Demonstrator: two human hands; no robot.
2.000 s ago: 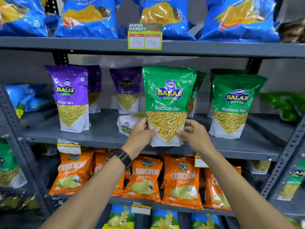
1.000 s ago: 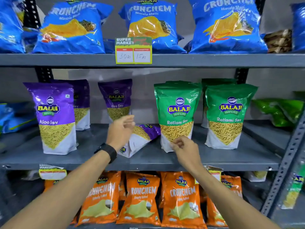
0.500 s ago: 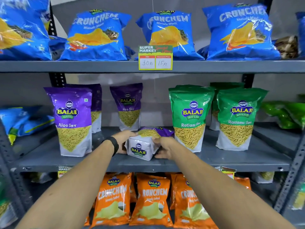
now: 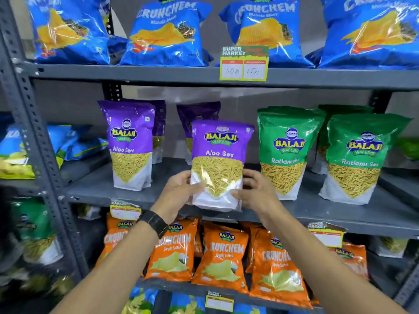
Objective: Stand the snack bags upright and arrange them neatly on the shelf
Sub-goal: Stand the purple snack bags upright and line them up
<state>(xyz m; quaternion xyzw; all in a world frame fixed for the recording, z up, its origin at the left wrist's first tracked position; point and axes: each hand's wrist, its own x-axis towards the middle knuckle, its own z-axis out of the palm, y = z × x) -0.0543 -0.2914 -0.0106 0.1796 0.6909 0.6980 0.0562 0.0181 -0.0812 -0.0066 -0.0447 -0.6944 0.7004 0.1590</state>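
Observation:
A purple Aloo Sev bag stands upright at the front edge of the grey middle shelf. My left hand grips its lower left side and my right hand grips its lower right side. Another purple Aloo Sev bag stands upright to the left, and more purple bags stand behind, one partly hidden by the held bag. To the right stand two green Ratlami Sev bags, with another green bag behind them.
Blue Crunchem bags line the top shelf, with a yellow price tag on its edge. Orange Crunchem bags fill the shelf below. A slotted steel upright stands at left, with blue and green bags lying in the bays on both sides.
The purple bag that lay on its side on the shelf is now lifted upright between both hands. Before that, the green bag was set down and both hands moved left.

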